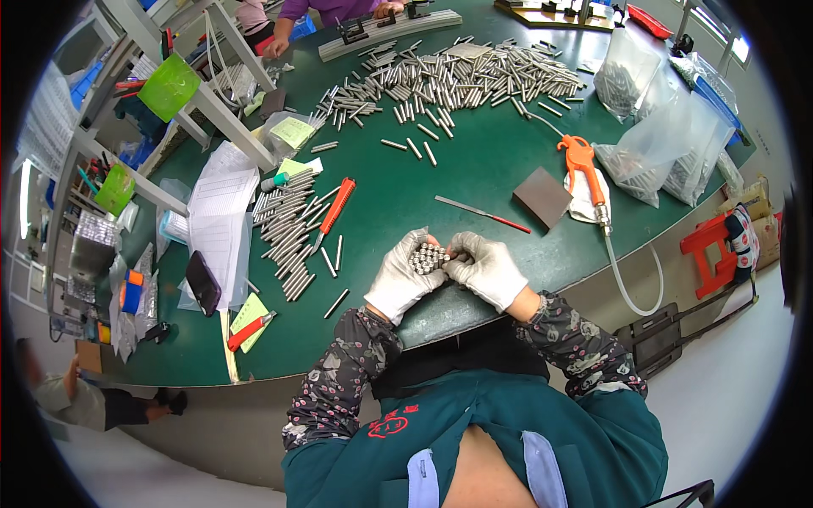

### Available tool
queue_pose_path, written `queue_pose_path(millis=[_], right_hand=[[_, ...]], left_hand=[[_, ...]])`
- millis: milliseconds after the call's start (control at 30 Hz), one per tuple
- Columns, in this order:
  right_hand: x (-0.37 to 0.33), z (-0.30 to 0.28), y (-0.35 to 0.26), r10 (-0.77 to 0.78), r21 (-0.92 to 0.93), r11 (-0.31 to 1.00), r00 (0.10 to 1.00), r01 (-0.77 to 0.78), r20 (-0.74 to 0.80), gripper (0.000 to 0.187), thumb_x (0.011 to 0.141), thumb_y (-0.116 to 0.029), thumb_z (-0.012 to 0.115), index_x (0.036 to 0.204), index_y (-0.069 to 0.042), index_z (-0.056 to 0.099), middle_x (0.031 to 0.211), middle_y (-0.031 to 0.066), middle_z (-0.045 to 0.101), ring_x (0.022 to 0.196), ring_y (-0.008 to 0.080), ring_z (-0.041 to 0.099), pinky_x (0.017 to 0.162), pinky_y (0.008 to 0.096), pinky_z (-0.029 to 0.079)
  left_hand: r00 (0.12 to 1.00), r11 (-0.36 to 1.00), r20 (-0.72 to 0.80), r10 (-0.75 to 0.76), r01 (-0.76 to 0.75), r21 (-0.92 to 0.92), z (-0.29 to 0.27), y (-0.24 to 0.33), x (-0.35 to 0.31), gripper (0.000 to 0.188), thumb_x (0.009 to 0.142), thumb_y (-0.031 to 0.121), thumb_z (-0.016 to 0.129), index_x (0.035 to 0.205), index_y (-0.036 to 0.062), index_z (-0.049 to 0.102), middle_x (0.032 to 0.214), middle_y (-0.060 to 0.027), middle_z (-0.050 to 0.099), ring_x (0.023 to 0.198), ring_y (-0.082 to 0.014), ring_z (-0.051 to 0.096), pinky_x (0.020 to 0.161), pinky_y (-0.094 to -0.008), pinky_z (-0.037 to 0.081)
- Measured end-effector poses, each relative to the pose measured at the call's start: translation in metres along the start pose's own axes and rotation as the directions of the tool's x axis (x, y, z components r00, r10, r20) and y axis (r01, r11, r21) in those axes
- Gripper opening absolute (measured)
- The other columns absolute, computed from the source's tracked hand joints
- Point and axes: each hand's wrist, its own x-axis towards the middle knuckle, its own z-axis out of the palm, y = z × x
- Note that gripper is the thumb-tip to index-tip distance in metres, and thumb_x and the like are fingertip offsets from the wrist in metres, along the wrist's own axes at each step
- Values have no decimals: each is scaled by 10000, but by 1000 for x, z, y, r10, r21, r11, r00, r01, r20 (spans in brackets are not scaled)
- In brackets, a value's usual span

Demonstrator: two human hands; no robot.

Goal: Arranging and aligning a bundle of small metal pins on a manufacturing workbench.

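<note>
Near the table's front edge, my gloved left hand [396, 279] is closed round a bundle of short metal pins [428, 258], their round ends facing up. My gloved right hand [491, 269] presses its curled fingers against the right side of the same bundle. A pile of loose pins [292, 233] lies to the left of my hands, with an orange utility knife [339, 205] along its right side. Beyond my hands rests a thin file with a red handle [483, 214]. Right of it sits a brown square block [543, 198].
A large heap of pins [457, 76] spreads over the far green table [373, 182]. An orange air gun [581, 161] with a hose and bags of pins [644, 157] are on the right. At left lie papers [222, 199], a phone [203, 283] and a red-handled cutter [251, 331]. Another person's hand [278, 47] is at the far side.
</note>
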Motion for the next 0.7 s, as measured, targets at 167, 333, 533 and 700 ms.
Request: queue_pose_path(millis=[167,333,533,700], right_hand=[[1,-3,-2,11,5,1000,1000,-11,23,146,731,-85,628,859,-28,585,687,87,602,630,165,599,610,277,484],[2,-4,-2,50,49,997,997,-52,53,157,733,-89,630,868,-23,586,683,76,596,609,135,586,579,264,480],[6,-8,-8,165,78,982,982,-172,88,161,738,-96,628,874,-18,588,693,72,597,602,118,581,564,256,478],[12,-14,-2,49,-55,998,994,-44,99,168,746,-130,623,870,-21,595,716,93,613,648,161,602,618,277,486]], left_hand=[[999,1000,-32,-4,5,14,3,5,-1,368,642,43,707,953,60,512,823,14,550,759,-74,537,713,-219,461],[1000,1000,-31,5,-4,18,3,5,0,364,642,47,718,939,61,509,809,16,543,752,-71,538,706,-221,464],[999,1000,-49,0,0,-15,5,4,1,366,647,48,724,943,56,507,809,9,543,737,-69,541,690,-215,469],[995,999,-95,3,1,41,9,2,1,356,653,45,718,938,54,505,802,4,542,727,-65,539,687,-212,469]])
